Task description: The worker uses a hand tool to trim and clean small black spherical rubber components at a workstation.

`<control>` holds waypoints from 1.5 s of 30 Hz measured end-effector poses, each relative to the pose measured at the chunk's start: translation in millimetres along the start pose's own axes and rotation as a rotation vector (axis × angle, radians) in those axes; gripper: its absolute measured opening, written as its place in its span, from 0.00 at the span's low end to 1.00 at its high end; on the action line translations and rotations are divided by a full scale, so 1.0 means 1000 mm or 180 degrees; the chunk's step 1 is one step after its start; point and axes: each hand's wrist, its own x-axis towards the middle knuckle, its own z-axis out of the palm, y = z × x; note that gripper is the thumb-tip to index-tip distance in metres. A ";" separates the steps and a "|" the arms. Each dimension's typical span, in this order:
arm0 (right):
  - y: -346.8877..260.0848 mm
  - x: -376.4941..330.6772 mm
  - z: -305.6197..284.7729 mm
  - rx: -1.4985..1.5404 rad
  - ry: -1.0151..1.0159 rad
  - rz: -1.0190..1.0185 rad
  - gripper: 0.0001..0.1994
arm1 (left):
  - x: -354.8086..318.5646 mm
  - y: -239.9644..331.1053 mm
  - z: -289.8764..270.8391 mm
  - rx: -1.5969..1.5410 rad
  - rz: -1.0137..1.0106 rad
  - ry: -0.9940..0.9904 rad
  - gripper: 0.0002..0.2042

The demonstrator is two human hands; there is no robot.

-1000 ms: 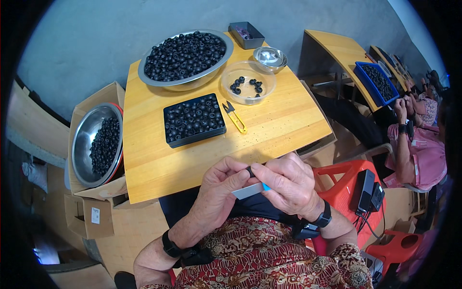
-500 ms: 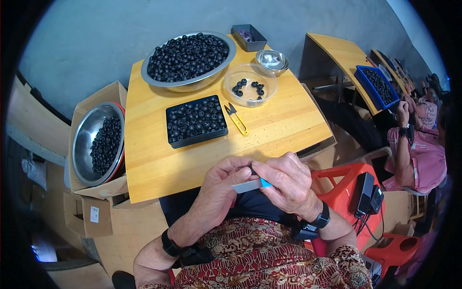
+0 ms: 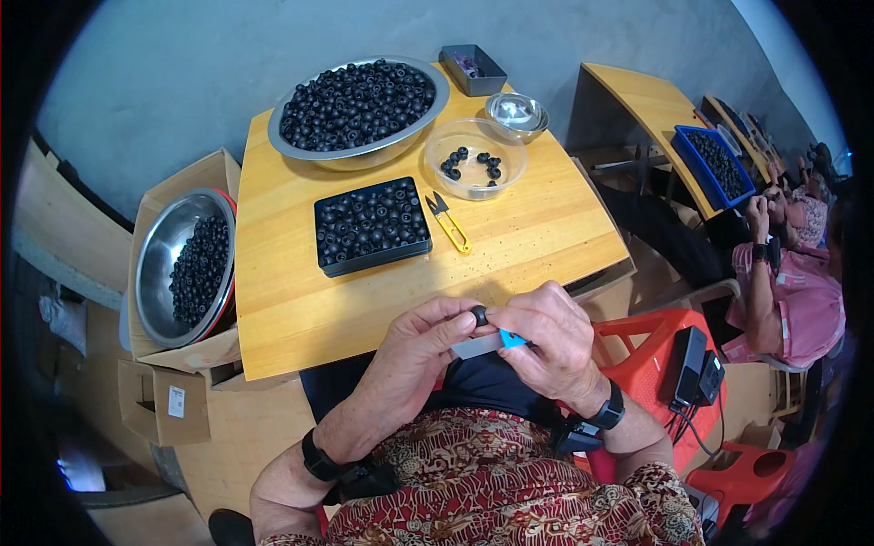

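Beyond both hands (image 3: pixel 496 341): black tray (image 3: pixel 371 225), yellow snips (image 3: pixel 450 223).

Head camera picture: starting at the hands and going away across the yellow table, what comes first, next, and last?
Hands holding a small black piece → black tray of black pieces → clear bowl → big metal bowl of black pieces.

head cam | looks steeply down — hands (image 3: pixel 492 341) close, wooden table (image 3: pixel 300 300) beyond
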 end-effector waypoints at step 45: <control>0.004 0.007 -0.002 0.0267 0.0143 0.0385 0.20 | 0.009 0.013 0.015 0.0528 -0.0080 0.0111 0.09</control>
